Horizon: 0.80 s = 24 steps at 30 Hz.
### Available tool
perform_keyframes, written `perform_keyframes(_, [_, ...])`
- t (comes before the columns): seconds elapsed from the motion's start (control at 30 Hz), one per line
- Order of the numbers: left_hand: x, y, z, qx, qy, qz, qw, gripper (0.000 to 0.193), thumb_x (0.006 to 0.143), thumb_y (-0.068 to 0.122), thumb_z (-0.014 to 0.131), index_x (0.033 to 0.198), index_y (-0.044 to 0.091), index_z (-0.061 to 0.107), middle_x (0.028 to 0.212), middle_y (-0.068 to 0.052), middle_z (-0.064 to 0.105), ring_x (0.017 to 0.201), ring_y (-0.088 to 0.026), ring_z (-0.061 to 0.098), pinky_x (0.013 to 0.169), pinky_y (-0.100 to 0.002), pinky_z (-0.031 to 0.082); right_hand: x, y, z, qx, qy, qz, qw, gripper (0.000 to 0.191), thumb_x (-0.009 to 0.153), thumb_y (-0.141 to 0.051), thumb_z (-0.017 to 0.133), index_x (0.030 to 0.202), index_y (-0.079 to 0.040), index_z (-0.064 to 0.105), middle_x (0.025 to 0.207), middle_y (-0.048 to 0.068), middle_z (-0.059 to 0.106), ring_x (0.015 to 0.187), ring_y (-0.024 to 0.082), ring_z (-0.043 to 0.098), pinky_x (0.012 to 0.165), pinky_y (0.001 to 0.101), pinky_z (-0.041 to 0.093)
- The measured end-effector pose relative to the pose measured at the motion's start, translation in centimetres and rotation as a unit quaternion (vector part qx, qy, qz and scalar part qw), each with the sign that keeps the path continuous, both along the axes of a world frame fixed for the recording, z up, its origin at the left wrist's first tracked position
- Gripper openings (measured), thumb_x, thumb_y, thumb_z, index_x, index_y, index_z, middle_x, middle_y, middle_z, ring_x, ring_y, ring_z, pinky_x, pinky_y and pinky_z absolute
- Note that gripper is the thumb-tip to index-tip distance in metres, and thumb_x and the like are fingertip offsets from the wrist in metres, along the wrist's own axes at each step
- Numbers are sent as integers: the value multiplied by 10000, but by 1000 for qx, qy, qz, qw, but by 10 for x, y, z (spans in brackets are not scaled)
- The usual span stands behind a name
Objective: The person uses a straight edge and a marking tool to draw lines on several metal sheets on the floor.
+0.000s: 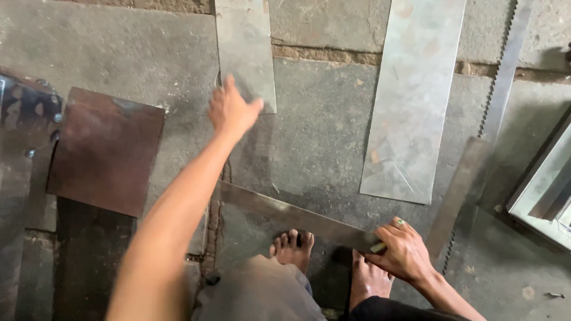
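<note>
Left hand [232,111] is out far across the stone floor [321,137], fingers loosely spread, palm down, right at the near edge of a narrow grey metal sheet [245,53] that runs up and out of the top of the picture. Whether the fingertips actually touch that sheet, I cannot tell; they are just over its near left corner.

Right hand [403,252] is down near the body, fingers curled and pinching the right end of a long dark metal strip [285,214]. That strip lies slanted across the floor, from the middle left down to the right hand, with a bare foot [291,246] just behind it and a second foot [369,279] tucked under the right wrist.

Around them: a rusty brown square plate [106,148] lies on the left, well apart from the left hand. A wide pale metal sheet [410,101] lies to the right of centre, and further right a long toothed saw blade [502,77] stretches away. A darker flat bar [458,196] lies between the pale sheet and the blade.
</note>
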State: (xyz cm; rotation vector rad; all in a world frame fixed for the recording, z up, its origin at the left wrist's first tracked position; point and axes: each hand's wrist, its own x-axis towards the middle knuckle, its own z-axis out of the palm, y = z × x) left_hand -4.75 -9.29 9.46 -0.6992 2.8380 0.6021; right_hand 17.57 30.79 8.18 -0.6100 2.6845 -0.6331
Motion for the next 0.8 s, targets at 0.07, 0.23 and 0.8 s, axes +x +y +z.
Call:
perform_keyframes(0.07, [-33,8,-3,-29,-49,56,997,1184,731,593,855,1588,133,181,1490,-337,365,1327,-500,446,1045,-582,411,10,5,0,-19,24,-15,999,397,590,-367,899,770,-81,691,700,71,670,784,316,620,752,427,503])
perform_keyframes(0.23, [-58,37,-1,-32,-112,126,985,1341,692,623,900,1609,102,72,1530,-380,317,1368,-520,413,1078,-621,380,27,4,0,-57,48,-25,997,440,546,-357,906,774,-59,678,682,71,644,756,313,605,707,419,495])
perform_keyframes(0.8, [67,154,-77,410,286,140,855,564,1103,425,615,820,-61,577,824,-165,577,691,-206,524,659,-414,484,21,8,-6,-93,27,113,989,525,603,-357,850,1018,-68,711,846,68,655,882,311,584,810,443,489])
